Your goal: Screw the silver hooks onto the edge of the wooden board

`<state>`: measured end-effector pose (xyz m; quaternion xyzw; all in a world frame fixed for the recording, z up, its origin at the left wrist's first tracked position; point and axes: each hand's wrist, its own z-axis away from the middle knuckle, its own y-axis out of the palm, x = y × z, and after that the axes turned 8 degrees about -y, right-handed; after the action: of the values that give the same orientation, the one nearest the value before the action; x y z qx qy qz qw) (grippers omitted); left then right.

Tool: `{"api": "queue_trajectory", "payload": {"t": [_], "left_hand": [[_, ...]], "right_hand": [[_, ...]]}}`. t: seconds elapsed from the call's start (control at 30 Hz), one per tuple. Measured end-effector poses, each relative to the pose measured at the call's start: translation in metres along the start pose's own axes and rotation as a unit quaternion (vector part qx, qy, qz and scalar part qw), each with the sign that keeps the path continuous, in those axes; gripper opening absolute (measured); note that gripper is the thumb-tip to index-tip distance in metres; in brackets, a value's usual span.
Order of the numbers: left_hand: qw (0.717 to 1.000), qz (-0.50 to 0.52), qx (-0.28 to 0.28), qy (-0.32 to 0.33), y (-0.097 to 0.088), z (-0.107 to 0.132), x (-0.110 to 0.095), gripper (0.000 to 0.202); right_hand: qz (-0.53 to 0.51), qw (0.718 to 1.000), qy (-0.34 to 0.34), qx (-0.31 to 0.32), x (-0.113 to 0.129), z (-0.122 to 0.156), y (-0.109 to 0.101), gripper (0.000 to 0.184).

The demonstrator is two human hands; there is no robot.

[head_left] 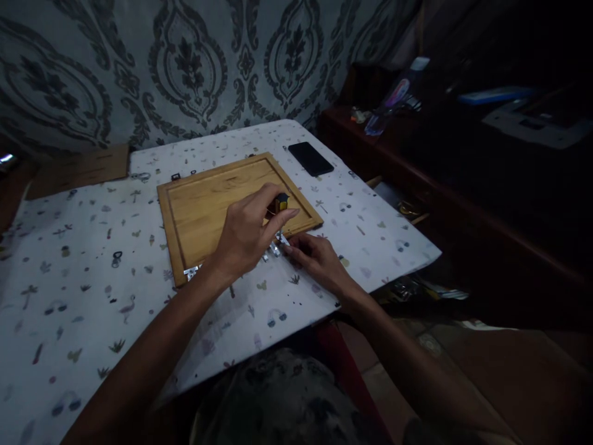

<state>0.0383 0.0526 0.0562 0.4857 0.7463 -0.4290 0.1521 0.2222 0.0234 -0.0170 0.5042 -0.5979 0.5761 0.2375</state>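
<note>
My left hand [248,232] is closed around the yellow-and-black handle of a small screwdriver [281,201], which stands nearly upright with its shaft pointing down. Its tip meets a shiny metal hinge [275,249] at the near edge of a framed wooden panel [217,201]. The fingers of my right hand [317,256] pinch the hinge from the right, partly hiding it. Another metal hinge [191,272] sits at the panel's near left corner, partly behind my left wrist. The panel lies flat on a table with a white patterned cover [152,334].
A black phone [310,159] lies beyond the panel's right side. Brown cardboard [83,173] rests at the table's far left. To the right, a clear bottle [396,96] stands on dark red furniture with a partly open drawer [403,204]. A patterned wall [189,68] borders the table's back.
</note>
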Motion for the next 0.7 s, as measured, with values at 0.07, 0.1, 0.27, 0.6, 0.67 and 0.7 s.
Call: {"api": "queue_trajectory", "payload": {"t": [0.07,0.1,0.27,0.6,0.67,0.7], "left_hand": [[1.000,-0.001,-0.001,0.002,0.0000,-0.0002,-0.0007,0.017],[1.000,-0.001,-0.004,0.003,0.0001,-0.0003,-0.0009,0.017],[1.000,0.006,-0.017,0.011,0.0019,0.0000,0.0001,0.017],[1.000,0.013,-0.005,0.009,0.0030,0.0008,0.0017,0.016],[1.000,0.015,0.005,0.015,0.0028,0.0004,0.0023,0.019],[1.000,0.016,0.012,0.017,0.0024,0.0002,0.0027,0.021]], "right_hand": [[0.003,1.000,0.001,0.002,-0.0007,-0.0003,-0.0002,0.034],[0.006,1.000,0.001,0.003,-0.0009,-0.0005,-0.0003,0.035],[0.007,1.000,0.005,0.003,0.0004,-0.0009,-0.0007,0.035],[0.014,1.000,0.009,0.001,-0.0014,-0.0004,0.0000,0.033],[0.014,1.000,0.010,0.002,-0.0006,-0.0004,0.0000,0.033],[0.015,1.000,0.010,0.005,0.0000,-0.0004,-0.0001,0.033]]}}
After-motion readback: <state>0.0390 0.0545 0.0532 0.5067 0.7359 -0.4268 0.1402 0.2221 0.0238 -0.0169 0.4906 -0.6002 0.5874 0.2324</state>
